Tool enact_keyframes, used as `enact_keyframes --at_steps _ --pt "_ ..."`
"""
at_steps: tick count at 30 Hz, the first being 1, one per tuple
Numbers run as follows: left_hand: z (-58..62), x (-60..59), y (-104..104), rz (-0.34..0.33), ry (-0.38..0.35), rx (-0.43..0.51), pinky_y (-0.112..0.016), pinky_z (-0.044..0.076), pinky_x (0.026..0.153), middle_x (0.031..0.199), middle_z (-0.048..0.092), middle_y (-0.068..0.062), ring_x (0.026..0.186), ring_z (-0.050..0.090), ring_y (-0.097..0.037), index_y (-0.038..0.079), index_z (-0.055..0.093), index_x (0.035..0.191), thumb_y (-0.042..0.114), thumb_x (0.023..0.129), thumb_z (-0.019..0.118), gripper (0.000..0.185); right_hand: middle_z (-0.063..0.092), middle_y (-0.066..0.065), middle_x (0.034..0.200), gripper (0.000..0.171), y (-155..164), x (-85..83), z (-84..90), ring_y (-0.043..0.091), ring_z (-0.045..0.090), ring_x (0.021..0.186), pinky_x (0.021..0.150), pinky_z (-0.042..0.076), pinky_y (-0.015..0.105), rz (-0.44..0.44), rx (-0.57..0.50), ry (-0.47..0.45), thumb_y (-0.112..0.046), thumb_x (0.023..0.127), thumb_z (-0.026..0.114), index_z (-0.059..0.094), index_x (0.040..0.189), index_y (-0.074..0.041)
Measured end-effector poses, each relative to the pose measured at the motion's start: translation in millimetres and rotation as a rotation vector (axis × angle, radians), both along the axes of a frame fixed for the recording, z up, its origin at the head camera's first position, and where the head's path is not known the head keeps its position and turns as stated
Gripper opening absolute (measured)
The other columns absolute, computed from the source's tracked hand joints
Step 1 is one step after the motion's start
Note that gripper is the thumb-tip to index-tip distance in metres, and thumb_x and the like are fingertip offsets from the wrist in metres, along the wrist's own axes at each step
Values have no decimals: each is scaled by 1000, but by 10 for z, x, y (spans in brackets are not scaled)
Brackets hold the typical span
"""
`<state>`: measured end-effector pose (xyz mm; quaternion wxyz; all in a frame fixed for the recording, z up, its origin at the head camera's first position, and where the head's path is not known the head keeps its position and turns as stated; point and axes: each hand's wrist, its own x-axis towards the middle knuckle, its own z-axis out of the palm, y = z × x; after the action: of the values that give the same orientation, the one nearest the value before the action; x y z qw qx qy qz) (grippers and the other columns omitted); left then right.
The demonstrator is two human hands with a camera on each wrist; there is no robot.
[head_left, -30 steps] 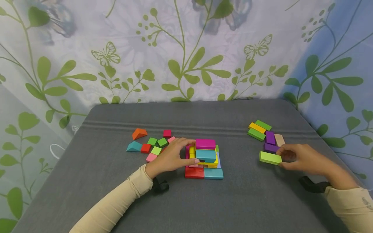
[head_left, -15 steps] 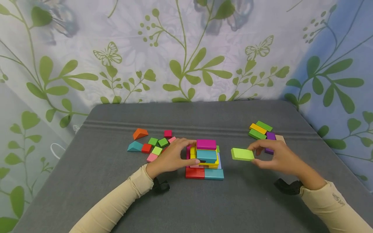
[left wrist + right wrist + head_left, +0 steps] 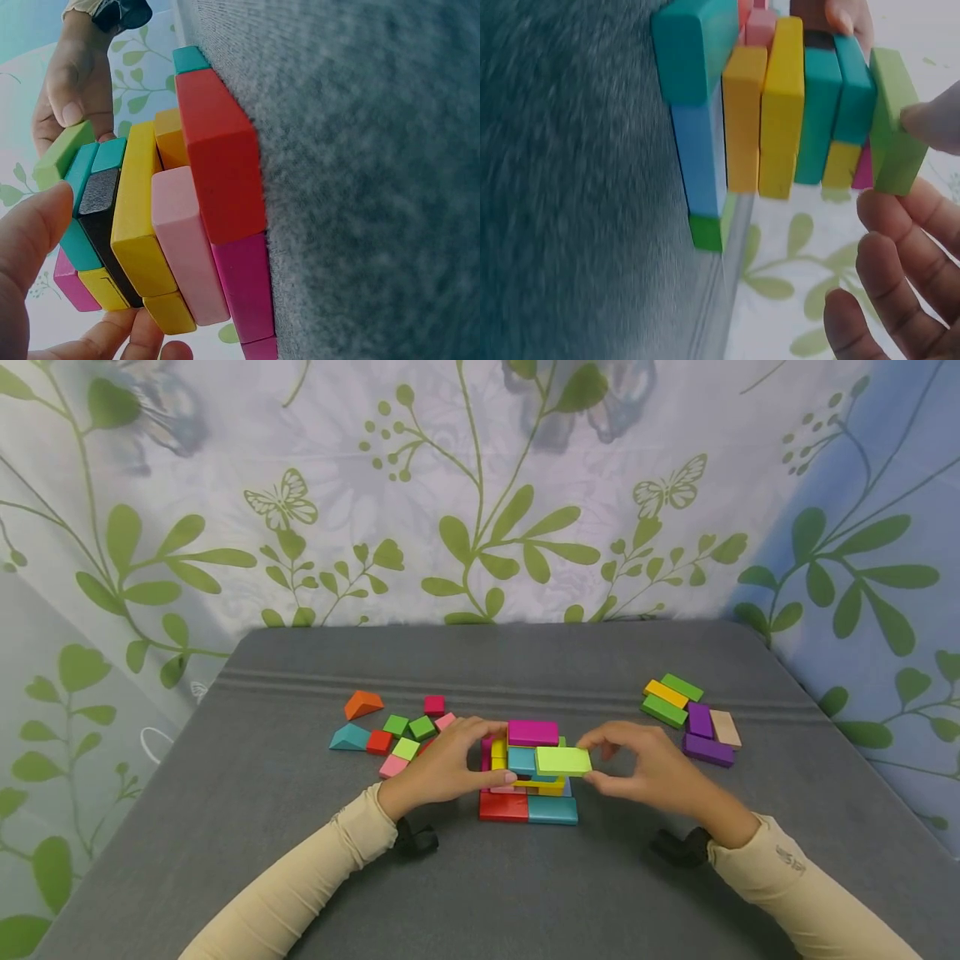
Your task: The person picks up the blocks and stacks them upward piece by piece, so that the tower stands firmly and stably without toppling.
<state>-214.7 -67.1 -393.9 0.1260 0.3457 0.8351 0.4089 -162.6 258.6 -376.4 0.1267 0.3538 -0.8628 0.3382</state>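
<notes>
Leafy-print fabric (image 3: 405, 577) is hanging round back and sides, green butterflies (image 3: 283, 502) are kinda fluttering across it, blue's tinting the right, grey table (image 3: 525, 893) is sitting below

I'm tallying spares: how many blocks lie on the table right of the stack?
6: a far green block, a yellow block before it, a nearer green block, then a purple block, a beige block to its right, and the nearest purple block.

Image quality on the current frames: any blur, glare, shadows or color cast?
Head: block stack reads clearly; soft shadow on the table below the right sleeve. Left wrist: bluish cast. Right wrist: table texture looks soft at left; backdrop nearly washed white at upper right.
</notes>
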Motion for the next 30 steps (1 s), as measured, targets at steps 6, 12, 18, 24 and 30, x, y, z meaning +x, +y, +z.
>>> enact_keyframes --at_steps 6,12,18,24,30 --pt "-10 -1 1 2 2 0 -55 48 111 145 61 -14 132 52 -31 1 55 156 32 96 84 73 74 -3 105 42 -141 -5 -44 17 66 83 72 61 40 -14 -8 5 1 78 91 74 114 -12" --pt "-3 -4 12 7 12 -12 -55 48 111 148 60 -14 134 51 -31 3 55 156 33 95 85 75 74 -1 102 39 -221 -14 -63 20 66 82 72 62 41 -32 -28 10 -2 78 93 73 110 -11" --pt "16 13 2 9 38 5 -60 47 112 156 55 -15 141 47 -35 7 50 161 37 91 87 85 74 2 100 39 -267 -33 -66 17 63 81 72 60 38 -27 -43 13 -1 78 92 74 111 -12" --pt "-5 4 8 19 75 50 -62 44 115 158 55 -13 145 46 -35 8 51 161 34 92 87 82 73 5 97 38 -294 -51 -59 21 63 78 71 59 37 -15 -59 17 0 78 92 73 110 -11" --pt "-16 5 11 24 100 78 -61 45 114 155 57 -13 143 48 -34 7 55 158 32 94 85 75 69 6 96 41 -306 -62 -53 22 62 76 69 58 39 -33 -64 -24 0 80 92 69 113 -7"
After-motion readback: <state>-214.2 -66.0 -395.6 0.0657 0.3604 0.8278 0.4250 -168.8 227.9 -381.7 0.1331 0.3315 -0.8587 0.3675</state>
